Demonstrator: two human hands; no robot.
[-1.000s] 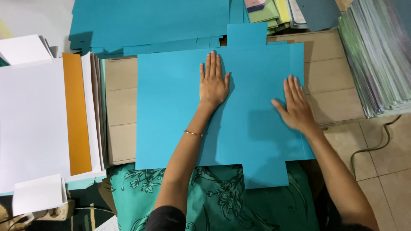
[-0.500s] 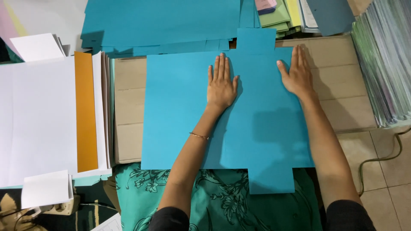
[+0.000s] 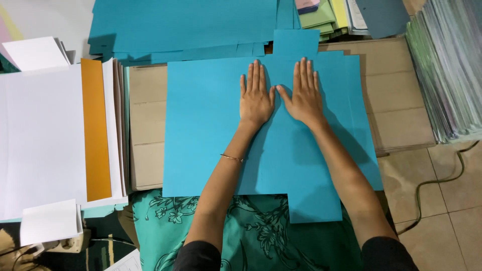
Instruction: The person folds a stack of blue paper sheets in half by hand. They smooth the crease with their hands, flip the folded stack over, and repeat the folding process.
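Left hand: the left hand [image 3: 256,98] lies flat, fingers spread straight, pressing the large turquoise paper sheet with tabs [image 3: 211,125].
Right hand: the right hand [image 3: 304,95] is flat too, holding nothing, thumb just beside the left thumb.
Sheet: spread on brown cardboard [image 3: 148,125], near edge over the lap.
Left side: white paper stack with an orange strip [image 3: 95,128].

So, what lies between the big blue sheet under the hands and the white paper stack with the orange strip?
In the head view, a bare strip of brown cardboard lies between the blue sheet and the white stack.
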